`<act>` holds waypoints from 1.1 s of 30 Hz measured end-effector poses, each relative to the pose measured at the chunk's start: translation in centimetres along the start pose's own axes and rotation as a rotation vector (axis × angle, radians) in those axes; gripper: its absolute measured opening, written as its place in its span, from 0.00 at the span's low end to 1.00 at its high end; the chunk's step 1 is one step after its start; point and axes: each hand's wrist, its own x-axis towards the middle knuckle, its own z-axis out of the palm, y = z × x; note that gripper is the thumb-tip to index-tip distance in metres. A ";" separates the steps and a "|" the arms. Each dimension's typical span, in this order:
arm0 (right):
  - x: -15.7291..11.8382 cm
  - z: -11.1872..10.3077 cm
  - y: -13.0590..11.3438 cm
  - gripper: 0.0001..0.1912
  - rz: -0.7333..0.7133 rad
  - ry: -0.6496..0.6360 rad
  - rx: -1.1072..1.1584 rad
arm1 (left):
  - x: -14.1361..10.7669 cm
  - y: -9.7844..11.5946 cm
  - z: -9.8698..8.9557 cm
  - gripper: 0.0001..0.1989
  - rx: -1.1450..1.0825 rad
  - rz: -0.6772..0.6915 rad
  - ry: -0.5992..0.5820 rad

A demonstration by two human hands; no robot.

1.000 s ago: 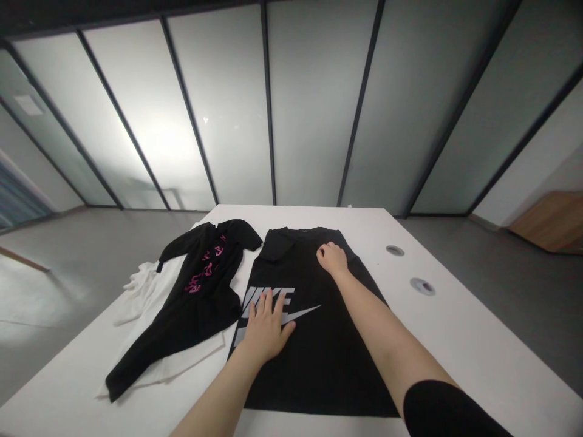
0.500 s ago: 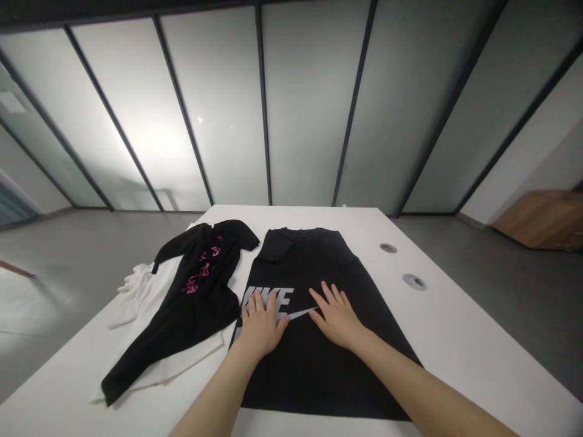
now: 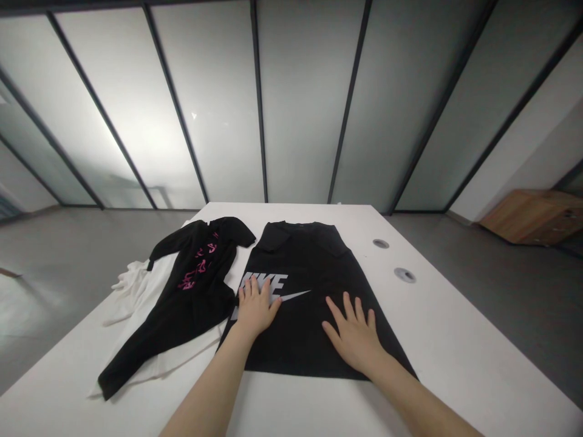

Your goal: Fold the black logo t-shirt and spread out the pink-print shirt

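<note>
A black shirt [image 3: 296,334] with grey lettering and a swoosh lies face up on the white table, its sleeves folded inward near the collar. My left hand [image 3: 255,306] rests flat on its left side, fingers spread over the grey letters. On the right half of the shirt, my right hand [image 3: 353,332] lies with fingers spread, right of the swoosh tip. Neither hand grasps anything.
Left of the shirt, a black garment with pink print [image 3: 200,297] lies crumpled over white clothing [image 3: 132,291]. Two round grommets [image 3: 381,243] are set in the right part of the table [image 3: 455,340]. A wooden cabinet [image 3: 532,215] stands on the floor at far right.
My right hand has moved right and slightly nearer, off the swoosh tip. My left hand remains on the letters. The shirt's bottom edge shows farther up, with more bare table below it.
</note>
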 end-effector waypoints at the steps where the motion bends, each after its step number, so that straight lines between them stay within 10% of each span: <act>1: 0.7 0.2 0.0 0.38 -0.002 0.026 -0.002 | 0.3 -0.2 -0.3 0.32 -0.024 0.012 0.016; 7: 6.1 -0.8 -0.1 0.37 0.002 0.096 0.009 | 0.3 -0.2 -1.3 0.26 -0.096 0.071 0.144; 33: 20.1 -3.7 -6.3 0.36 0.322 0.252 0.155 | -3.3 5.8 -2.8 0.33 -0.089 0.085 -0.038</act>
